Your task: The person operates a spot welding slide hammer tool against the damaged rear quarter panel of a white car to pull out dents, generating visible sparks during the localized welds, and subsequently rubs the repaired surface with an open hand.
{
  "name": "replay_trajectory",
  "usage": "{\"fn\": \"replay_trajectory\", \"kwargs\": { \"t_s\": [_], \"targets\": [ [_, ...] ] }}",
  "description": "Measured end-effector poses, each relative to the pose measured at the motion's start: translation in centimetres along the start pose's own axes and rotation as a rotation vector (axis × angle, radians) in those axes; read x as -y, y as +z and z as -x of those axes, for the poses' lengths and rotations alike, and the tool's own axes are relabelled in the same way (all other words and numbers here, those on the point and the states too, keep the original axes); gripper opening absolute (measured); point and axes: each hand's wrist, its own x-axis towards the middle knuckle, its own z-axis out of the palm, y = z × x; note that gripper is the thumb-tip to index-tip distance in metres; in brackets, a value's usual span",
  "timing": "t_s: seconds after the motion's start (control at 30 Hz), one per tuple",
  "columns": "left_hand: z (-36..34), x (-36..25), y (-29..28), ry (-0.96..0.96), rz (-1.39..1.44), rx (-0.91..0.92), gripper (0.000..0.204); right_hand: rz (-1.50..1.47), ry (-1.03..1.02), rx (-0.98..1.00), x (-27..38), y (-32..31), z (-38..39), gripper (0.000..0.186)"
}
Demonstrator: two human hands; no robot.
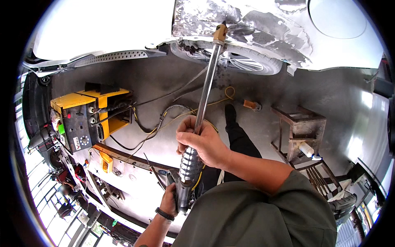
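Note:
A slide hammer dent puller (210,78) stretches from my body toward a white car. Its brass-coloured head (220,33) and dark pointed tip are at the scraped, sanded panel (263,24) above the wheel; I cannot tell whether the tip touches. My right hand (202,142) is closed around the shiny rod, at the upper end of the ridged metal cylinder (189,164). Lower down, my left hand (169,200), with a black band on the wrist, is wrapped around the tool's dark rear handle (181,193). The left fingers are partly hidden.
A yellow and black machine (86,117) with thick cables stands at left. Black and yellow cables (164,115) cross the floor. Below the panel is the car's wheel (242,61). An orange-handled tool (251,105) lies near my foot; a worn stool (300,127) stands at right.

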Motion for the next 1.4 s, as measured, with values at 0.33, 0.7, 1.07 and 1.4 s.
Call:
{"fn": "replay_trajectory", "kwargs": {
  "t_s": [0.33, 0.7, 1.07, 1.4],
  "targets": [
    [1.1, -0.8, 1.3, -0.025, -0.163, -0.033, 0.044, -0.019, 0.058, 0.005, 1.4, 0.6, -0.4, 0.011],
    [2.7, 0.0, 2.3, 0.028, -0.016, -0.052, 0.046, 0.066, 0.014, -0.107, 9.6, 0.1, -4.8, 0.035],
    [3.7, 1.6, -2.2, 0.002, 0.010, -0.066, 0.053, -0.049, 0.131, -0.164, -0.8, 2.4, 3.4, 0.012],
    [3.4, 0.1, 2.0, 0.114, -0.055, -0.057, 0.045, -0.056, 0.055, -0.037, 1.5, 1.3, 0.6, 0.011]
  ]
}}
